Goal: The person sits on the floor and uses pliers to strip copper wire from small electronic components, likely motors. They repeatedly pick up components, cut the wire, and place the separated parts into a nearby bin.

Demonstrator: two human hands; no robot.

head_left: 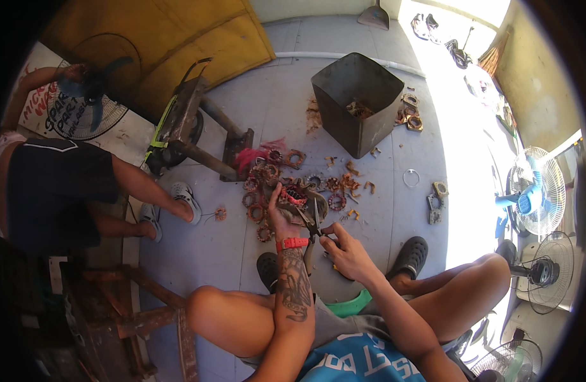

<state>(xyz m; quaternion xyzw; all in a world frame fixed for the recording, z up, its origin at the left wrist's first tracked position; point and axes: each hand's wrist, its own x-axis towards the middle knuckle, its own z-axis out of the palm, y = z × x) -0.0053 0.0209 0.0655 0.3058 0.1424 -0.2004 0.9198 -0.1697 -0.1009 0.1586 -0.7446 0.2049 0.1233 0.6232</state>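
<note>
My left hand (282,215), with a red watch band at the wrist, is closed around a motor stator (293,196) with reddish windings. In my right hand (349,253) is a pair of pliers (313,225) with long pointed jaws. The jaws are spread, their tips beside the stator; whether they touch it I cannot tell. Brownish handles run down from the pivot, partly hidden by my fingers. Just beyond my hands lies a heap of stator rings (255,200), some with copper wire, and a tuft of pink-red strands (258,155).
A dark square bin (344,95) with scraps inside stands ahead. More stator cores (413,120) lie at its right. A metal stand (197,127) is at the far left, near another person (51,184) by a fan (89,95). Several fans (528,194) line the right side.
</note>
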